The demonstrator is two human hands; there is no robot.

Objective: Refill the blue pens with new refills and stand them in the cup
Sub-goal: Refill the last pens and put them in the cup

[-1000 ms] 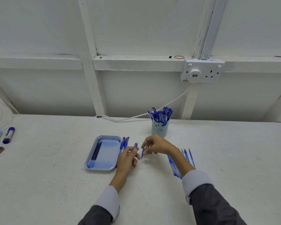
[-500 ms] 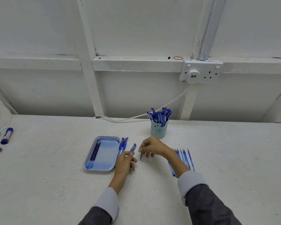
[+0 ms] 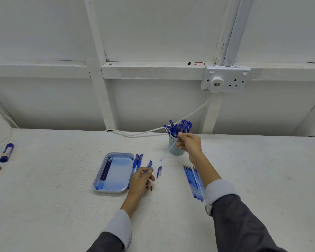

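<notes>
From the head camera, the right hand (image 3: 188, 144) is raised in front of the cup (image 3: 175, 152) at the back of the table (image 3: 62, 179), its fingers pinched on a thin, blurred refill (image 3: 165, 155) that slants down and to the left. The cup is packed with blue pens (image 3: 178, 127). The left hand (image 3: 141, 179) rests nearer, just right of the blue tray (image 3: 113, 191), gripping a pen barrel (image 3: 149, 164) that points away from the person. A small blue pen piece (image 3: 159, 172) lies just beside that hand. Two pens (image 3: 137, 160) lie against the tray's right edge, a few dark refills (image 3: 105, 170) sit along its left side, and a row of refills (image 3: 194, 180) lies under the right forearm. The table is white and rough. Behind it are a white panelled wall, a double socket (image 3: 225, 79) and a white cable (image 3: 153, 130).
</notes>
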